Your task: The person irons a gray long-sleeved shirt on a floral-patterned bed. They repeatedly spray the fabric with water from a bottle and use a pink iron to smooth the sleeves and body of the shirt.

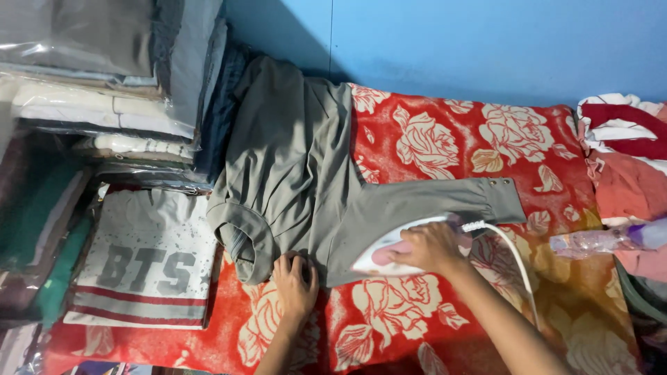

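Iron (pixel 399 246) handle hidden under right hand (pixel 431 248); forearms cut by bottom edge.

left hand (pixel 294 285): bare, no ring or glove showing
right hand (pixel 427 248): bare, no glove
forearms: bare, no sleeves or watch in view

Matt grey cloth shirt (pixel 292 180); glossy white plastic iron (pixel 399 251); soft, fuzzy red floral blanket (pixel 445 146); at nine o'clock, folded clothes (pixel 104 114) in shiny clear plastic.

A single head-worn camera looks steeply down and forward from close range over a red rose-patterned blanket (pixel 445 153), towards a blue painted wall (pixel 451 42) across the top. The person's forearms enter from the bottom edge.
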